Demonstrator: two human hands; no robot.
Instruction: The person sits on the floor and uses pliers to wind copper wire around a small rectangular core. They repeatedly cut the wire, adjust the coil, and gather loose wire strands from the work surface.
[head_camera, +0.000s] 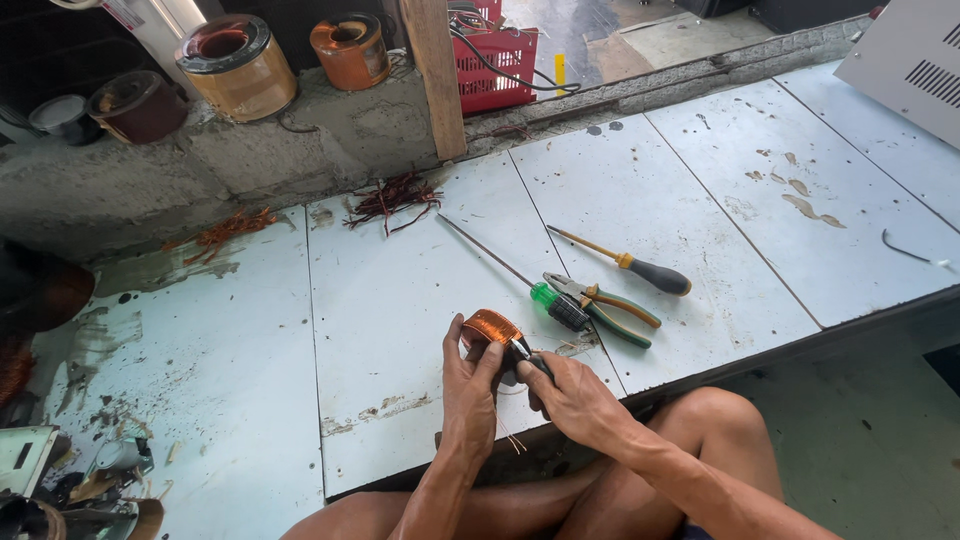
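Note:
My left hand (469, 385) grips a small copper wire coil (490, 326) from the left side, holding it just above the near edge of the white tiled worktop (400, 290). A small cutting tool (530, 357) with dark handles is held in my right hand (575, 395), its tip against the coil's right side. Thin wire ends hang below my hands. Just beyond the coil lie a long green-handled screwdriver (545, 298), green and orange pliers (605, 307) and a black and yellow screwdriver (640, 268).
Scraps of copper wire (392, 199) lie at the back of the worktop. Large wound coils (238, 66) sit on the concrete ledge, with a red crate (497, 62) behind a wooden post. A grey metal casing (910, 60) is at the far right. Parts clutter the near left corner.

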